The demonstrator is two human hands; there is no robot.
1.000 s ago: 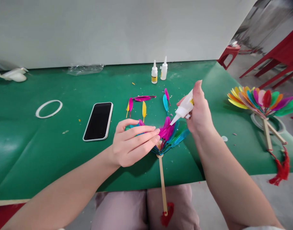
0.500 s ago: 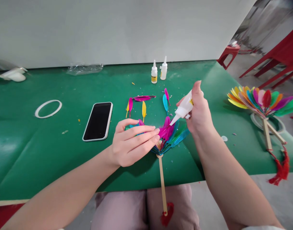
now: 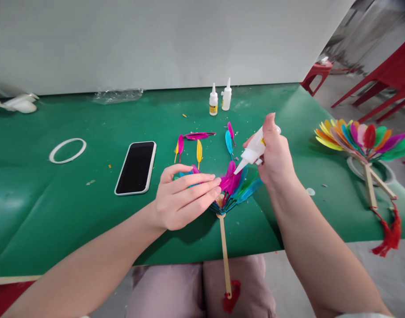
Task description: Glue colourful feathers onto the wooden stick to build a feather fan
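My right hand is closed around a white glue bottle, tilted with its nozzle pointing down and left. The nozzle tip is right by a magenta feather at the fingertips of my left hand. The left fingers are pressed together around that feather; the thumb is hidden. Below both hands lies a feather fan with blue, green and magenta feathers. Its thin wooden handle reaches past the table edge over my lap, with a red tassel at its end. My left hand covers the fan's left part.
Loose yellow, magenta and blue feathers lie beyond the fan. Two small glue bottles stand farther back. A phone and a white ring lie left. Another feather fan rests at right.
The right thumb and glue bottle have shifted very slightly left. My left hand and the fan hold the same place.
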